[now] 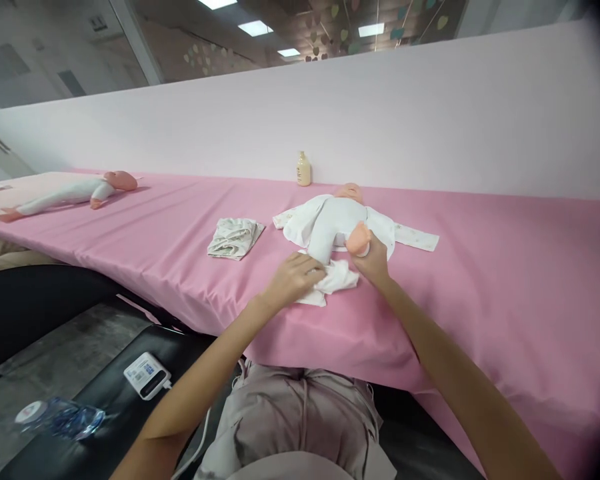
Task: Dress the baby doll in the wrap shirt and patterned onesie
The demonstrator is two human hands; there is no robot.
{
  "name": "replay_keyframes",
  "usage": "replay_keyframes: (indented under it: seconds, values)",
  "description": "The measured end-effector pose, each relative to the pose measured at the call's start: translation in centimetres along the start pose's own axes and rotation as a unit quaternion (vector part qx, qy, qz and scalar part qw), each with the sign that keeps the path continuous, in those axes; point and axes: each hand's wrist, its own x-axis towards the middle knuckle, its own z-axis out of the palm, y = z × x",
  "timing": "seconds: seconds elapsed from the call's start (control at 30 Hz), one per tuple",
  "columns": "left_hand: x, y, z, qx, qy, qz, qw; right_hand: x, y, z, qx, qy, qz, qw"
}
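A baby doll (343, 217) in a white body covering lies on its back, head towards the wall, on a spread white baby top (415, 237) with printed cuffs. My right hand (373, 260) is closed around one of the doll's legs, and its orange foot (359, 237) sticks up out of the grip. Bunched at the doll's lower end is a white baby garment (341, 277), perhaps trousers. My left hand (295, 277) has its fingers curled on this garment beside the doll's other leg, whose foot is hidden.
A folded patterned cloth (235, 238) lies left of the doll on the pink-covered table (180, 220). A pump bottle (303, 170) stands by the wall. Another doll (75, 192) lies far left. A white device (147, 375) and a water bottle (63, 417) rest on the black seat (180, 347).
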Motion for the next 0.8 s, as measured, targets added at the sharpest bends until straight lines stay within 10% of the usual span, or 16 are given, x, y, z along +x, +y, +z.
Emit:
replay_keyframes:
  seconds: [0.37, 0.63, 0.8]
  values:
    - [5.9, -1.0, -5.4, -0.16, -0.009, -0.028, 0.987, -0.5, -0.6, 1.2, -0.144, -0.133, -0.138, 0.971]
    - [8.2, -3.8, -2.0, -0.302, -0.175, -0.101, 0.932, -0.9, 0.9, 1.3, 0.022, -0.102, -0.066, 0.992]
    - [6.3, -4.4, -1.4, -0.186, -0.086, -0.094, 0.974, -0.4, 0.2, 1.0, 0.005, -0.065, -0.062, 0.996]
